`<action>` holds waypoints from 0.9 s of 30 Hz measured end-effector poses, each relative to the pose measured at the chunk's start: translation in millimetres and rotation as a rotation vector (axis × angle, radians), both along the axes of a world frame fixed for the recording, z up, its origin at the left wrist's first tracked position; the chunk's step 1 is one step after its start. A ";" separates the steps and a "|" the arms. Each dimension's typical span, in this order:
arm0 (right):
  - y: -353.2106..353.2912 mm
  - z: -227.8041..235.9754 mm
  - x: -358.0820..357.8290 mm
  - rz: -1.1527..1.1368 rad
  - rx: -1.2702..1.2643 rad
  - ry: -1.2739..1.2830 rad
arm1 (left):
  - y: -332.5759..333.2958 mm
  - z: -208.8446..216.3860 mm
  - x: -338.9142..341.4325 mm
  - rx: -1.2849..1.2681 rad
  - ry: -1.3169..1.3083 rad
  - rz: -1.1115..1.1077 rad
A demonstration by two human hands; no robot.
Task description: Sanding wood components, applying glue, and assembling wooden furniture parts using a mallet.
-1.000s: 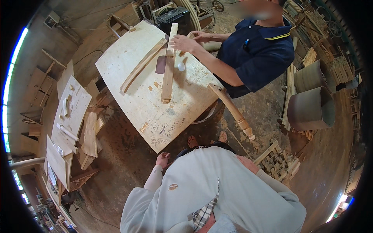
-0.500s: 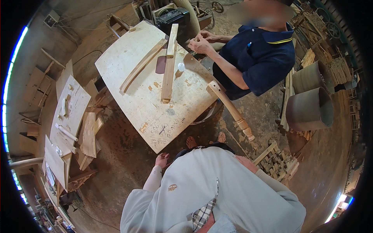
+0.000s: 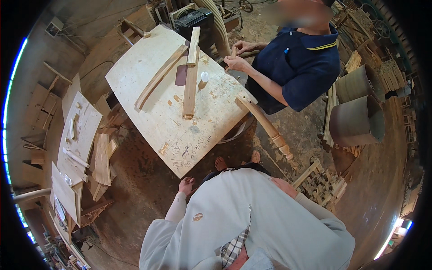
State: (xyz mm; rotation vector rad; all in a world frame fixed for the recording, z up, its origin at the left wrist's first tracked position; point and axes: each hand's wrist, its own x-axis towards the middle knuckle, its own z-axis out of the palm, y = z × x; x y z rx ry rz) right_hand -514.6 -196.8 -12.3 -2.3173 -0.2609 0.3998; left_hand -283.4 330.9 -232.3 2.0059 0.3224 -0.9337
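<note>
My left hand (image 3: 186,185) hangs by my left side, just off the near corner of a pale work table (image 3: 148,49). Its fingers are curled in, and whatever they hold, if anything, is hidden. At my right hip rests my right hand (image 3: 283,186), its fingers mostly out of sight against the shirt. On the table lie a curved wooden strip (image 3: 158,80), a straight wooden bar (image 3: 190,92) with a shorter wooden piece (image 3: 194,45) over its far end, and a dark red sheet (image 3: 181,75). A small white bottle (image 3: 204,77) stands beside them. A turned wooden leg (image 3: 266,123) sticks out past the table's right edge.
Across the table a co-worker in a dark shirt (image 3: 299,72) holds a small wooden piece (image 3: 234,52). Wood offcuts (image 3: 321,182) lie on the floor to my right, with rolled brown sheets (image 3: 355,120) behind. Boards (image 3: 85,117) lean at left. A hose (image 3: 218,27) runs behind the table.
The co-worker's hands have moved slightly apart, and the small wooden piece now shows between them. The whole view has shifted a little. My hands keep their places.
</note>
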 end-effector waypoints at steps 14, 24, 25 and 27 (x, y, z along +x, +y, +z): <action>-2.6 -4.0 -3.2 -0.021 0.015 0.004 | -5.1 -6.9 -2.0 -0.105 0.032 0.075; -3.6 -8.9 -3.4 0.004 0.001 -0.025 | -8.5 11.3 -2.7 -0.013 0.040 0.055; -3.7 -12.2 -2.9 0.011 -0.023 0.019 | -6.0 10.5 -2.3 -0.011 0.040 0.054; -2.6 -12.6 -3.2 0.013 -0.043 0.062 | 0.1 6.5 0.0 0.017 -0.032 -0.047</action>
